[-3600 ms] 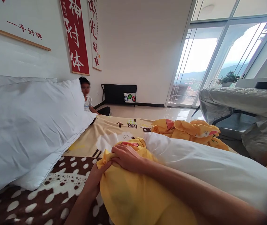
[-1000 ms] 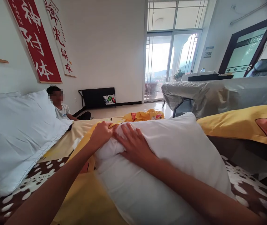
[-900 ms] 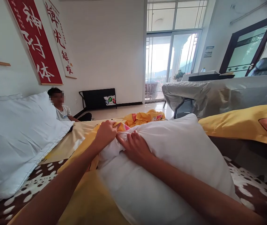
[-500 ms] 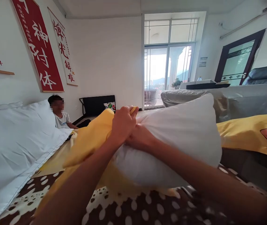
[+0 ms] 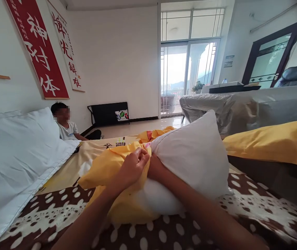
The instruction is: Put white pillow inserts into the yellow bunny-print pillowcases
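A white pillow [image 5: 192,156] lies on the bed in front of me, its left end inside a yellow pillowcase [image 5: 106,163]. My left hand [image 5: 135,163] is closed on the pillowcase's edge, with a fold of the yellow cloth between its fingers. Right beside it, my right hand [image 5: 155,169] presses into the near end of the white pillow where that goes into the case. Its fingers are hidden by the cloth and the pillow, but the hand looks closed round the pillow's gathered end.
A large white pillow [image 5: 20,156] leans at the left, near a seated person [image 5: 69,128]. At the right lies another yellow pillow [image 5: 268,142]. The bed has a brown dotted sheet [image 5: 171,232]. A plastic-covered table [image 5: 206,104] stands behind, before a sliding glass door [image 5: 174,80].
Both hands have come down with the pillow and pillowcase. The pillow's left part sits lower, and the yellow cloth now spreads further round it. More of the bed and floor behind shows.
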{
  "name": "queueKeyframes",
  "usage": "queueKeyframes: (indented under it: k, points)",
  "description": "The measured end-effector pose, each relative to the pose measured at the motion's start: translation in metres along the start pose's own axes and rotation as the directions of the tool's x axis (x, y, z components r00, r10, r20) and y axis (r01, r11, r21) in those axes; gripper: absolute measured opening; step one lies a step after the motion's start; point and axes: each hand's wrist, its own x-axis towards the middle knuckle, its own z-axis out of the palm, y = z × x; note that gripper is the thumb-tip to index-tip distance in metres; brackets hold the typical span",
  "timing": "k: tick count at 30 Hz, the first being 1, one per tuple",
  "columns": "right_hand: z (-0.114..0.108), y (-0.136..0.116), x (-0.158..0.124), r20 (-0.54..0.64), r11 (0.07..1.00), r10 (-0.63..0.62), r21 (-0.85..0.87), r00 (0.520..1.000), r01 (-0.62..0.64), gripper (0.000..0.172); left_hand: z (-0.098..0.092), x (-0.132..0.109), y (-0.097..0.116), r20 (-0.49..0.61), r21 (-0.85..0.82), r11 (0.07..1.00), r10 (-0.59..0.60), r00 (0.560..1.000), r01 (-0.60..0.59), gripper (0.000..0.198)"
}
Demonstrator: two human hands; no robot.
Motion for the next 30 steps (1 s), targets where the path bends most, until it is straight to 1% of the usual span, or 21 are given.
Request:
queueKeyframes:
  k: [2, 4, 5, 6, 7, 8, 10, 11, 12, 13, 14, 16, 17, 19, 21, 23, 25, 26, 28, 29, 30]
  points:
    - [-0.002, -0.003, -0.012, -0.091, 0.996, -0.092, 0.002, 0.992, 0.092, 0.021, -0.022, -0.01, -0.013, -0.043, -0.002, 0.998, 0.063, 0.997, -0.063, 0.033]
    - [-0.012, -0.004, -0.028, -0.145, 0.986, -0.163, -0.002, 0.976, 0.164, 0.021, -0.052, -0.02, -0.043, -0.222, 0.172, 0.981, 0.128, 0.967, -0.091, 0.038]
    - [-0.021, -0.003, -0.037, -0.144, 0.983, -0.18, 0.003, 0.973, 0.182, 0.021, -0.068, -0.025, -0.062, -0.312, 0.272, 0.96, 0.157, 0.937, -0.07, 0.04]
    - [-0.032, -0.001, -0.046, -0.124, 0.98, -0.193, 0.018, 0.973, 0.196, 0.022, -0.082, -0.031, -0.083, -0.385, 0.33, 0.944, 0.128, 0.914, 0.007, 0.053]
    - [-0.045, 0.002, -0.054, -0.093, 0.978, -0.201, 0.042, 0.975, 0.206, 0.024, -0.093, -0.036, -0.104, -0.385, 0.286, 0.952, 0.009, 0.923, 0.11, 0.068]
    - [-0.058, 0.005, -0.061, -0.056, 0.975, -0.203, 0.074, 0.978, 0.207, 0.029, -0.102, -0.042, -0.122, -0.322, 0.177, 0.963, -0.137, 0.937, 0.201, 0.076]
    - [-0.088, 0.012, -0.07, 0.007, 0.966, -0.2, 0.171, 0.98, 0.196, 0.034, -0.105, -0.053, -0.146, -0.126, -0.01, 0.944, -0.329, 0.936, 0.33, 0.074]
    - [-0.103, 0.015, -0.071, 0.015, 0.955, -0.196, 0.231, 0.981, 0.187, 0.032, -0.101, -0.057, -0.149, -0.026, -0.09, 0.934, -0.349, 0.937, 0.345, 0.069]
    - [-0.118, 0.018, -0.067, -0.006, 0.942, -0.176, 0.29, 0.984, 0.17, 0.027, -0.095, -0.06, -0.148, 0.035, -0.148, 0.932, -0.329, 0.944, 0.331, 0.063]
    - [-0.133, 0.019, -0.06, -0.057, 0.93, -0.131, 0.338, 0.99, 0.143, 0.025, -0.088, -0.061, -0.142, 0.053, -0.187, 0.936, -0.293, 0.955, 0.298, 0.057]
    - [-0.145, 0.02, -0.049, -0.121, 0.921, -0.07, 0.373, 0.99, 0.111, 0.027, -0.08, -0.061, -0.133, 0.027, -0.204, 0.945, -0.257, 0.966, 0.257, 0.053]
    - [-0.16, 0.018, -0.019, -0.222, 0.909, 0.036, 0.412, 0.974, 0.06, 0.033, -0.07, -0.056, -0.11, -0.116, -0.142, 0.975, -0.185, 0.976, 0.168, 0.043]
    - [-0.162, 0.015, -0.003, -0.226, 0.904, 0.047, 0.424, 0.973, 0.055, 0.034, -0.07, -0.053, -0.099, -0.197, -0.062, 0.99, -0.139, 0.971, 0.129, 0.036]
    - [-0.149, 0.006, 0.028, -0.13, 0.899, -0.041, 0.427, 0.991, 0.093, 0.04, -0.078, -0.047, -0.081, -0.3, 0.14, 0.989, 0.007, 0.954, 0.036, 0.031]
    - [-0.121, -0.003, 0.05, 0.035, 0.905, -0.15, 0.407, 0.988, 0.123, 0.047, -0.095, -0.047, -0.068, -0.326, 0.263, 0.964, 0.116, 0.938, -0.028, 0.034]
    - [-0.091, -0.008, 0.06, 0.166, 0.907, -0.194, 0.407, 0.967, 0.112, 0.042, -0.113, -0.052, -0.059, -0.382, 0.222, 0.974, 0.119, 0.917, -0.034, 0.032]
    - [-0.073, -0.008, 0.06, 0.193, 0.894, -0.175, 0.442, 0.966, 0.073, 0.034, -0.122, -0.063, -0.056, -0.5, 0.125, 0.992, 0.073, 0.863, -0.012, 0.029]
    - [-0.07, -0.007, 0.059, 0.155, 0.885, -0.144, 0.461, 0.977, 0.058, 0.037, -0.123, -0.068, -0.058, -0.566, 0.079, 0.997, 0.059, 0.822, -0.017, 0.028]
    - [-0.074, -0.002, 0.054, -0.014, 0.875, -0.012, 0.484, 1.0, 0.018, 0.047, -0.119, -0.075, -0.071, -0.653, -0.066, 0.992, 0.039, 0.756, -0.108, 0.031]
    - [-0.08, 0.0, 0.051, -0.125, 0.87, 0.076, 0.493, 0.989, -0.005, 0.049, -0.116, -0.075, -0.081, -0.661, -0.196, 0.965, 0.003, 0.75, -0.176, 0.038]
    - [-0.086, 0.002, 0.049, -0.227, 0.866, 0.158, 0.5, 0.961, -0.024, 0.048, -0.112, -0.073, -0.092, -0.638, -0.345, 0.91, -0.047, 0.768, -0.23, 0.046]
